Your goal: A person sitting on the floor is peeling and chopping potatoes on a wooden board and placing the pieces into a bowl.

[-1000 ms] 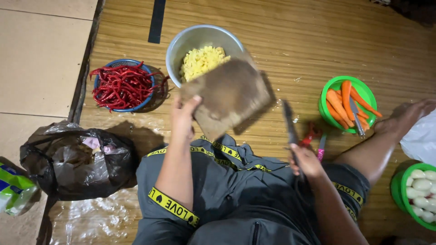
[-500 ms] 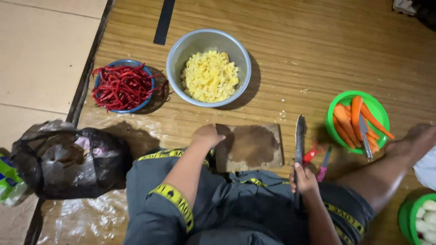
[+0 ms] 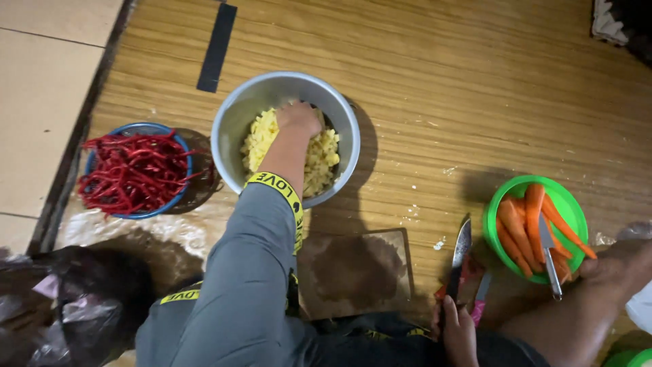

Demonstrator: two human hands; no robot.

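Yellow chopped bits (image 3: 319, 160) fill the metal bowl (image 3: 234, 129) on the wooden floor (image 3: 475, 88), and the left hand (image 3: 297, 119) is now down in them. Half a second ago that hand was on the wooden cutting board (image 3: 356, 272); now the board lies bare. I cannot tell how the left fingers are set. The right hand (image 3: 458, 333) still has its fingers wrapped around the knife (image 3: 460, 255), blade pointing away, near the green bowl of carrots (image 3: 567, 207).

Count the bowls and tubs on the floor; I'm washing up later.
4: round grey metal bowl, centre; blue bowl, left; green plastic bowl, right; another green tub, cropped at the bottom-right corner.
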